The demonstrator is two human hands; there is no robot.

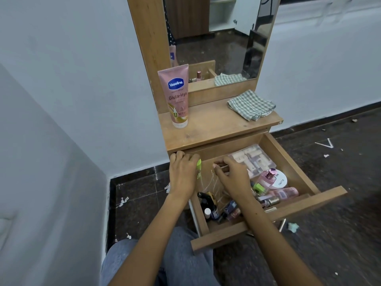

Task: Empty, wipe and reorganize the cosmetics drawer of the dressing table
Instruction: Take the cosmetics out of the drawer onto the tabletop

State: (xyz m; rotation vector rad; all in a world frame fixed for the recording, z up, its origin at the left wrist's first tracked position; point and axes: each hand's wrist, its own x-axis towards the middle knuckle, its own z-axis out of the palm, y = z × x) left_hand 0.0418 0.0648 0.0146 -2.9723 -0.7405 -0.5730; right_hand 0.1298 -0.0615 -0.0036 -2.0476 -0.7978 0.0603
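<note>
The wooden drawer (292, 162) of the dressing table is pulled out and holds several cosmetics. My left hand (183, 174) is over its back left corner, closed around a green-capped tube (199, 164). My right hand (232, 175) is over the drawer's middle, its fingers pinched on the top edge of what looks like a clear plastic pouch (214, 183) stretching between both hands. I cannot tell whether the tube is inside the pouch. A pink Vaseline tube (178, 96) stands on the tabletop (216, 124). A checked cloth (251, 105) lies folded at the tabletop's right.
In the drawer lie a clear box of pale items (253, 159), a pink perfume bottle (268, 178), a white round jar (279, 180), a pink bottle (285, 193) and dark small bottles (208, 207). A mirror (216, 38) stands behind. Paper scraps litter the dark floor (329, 223).
</note>
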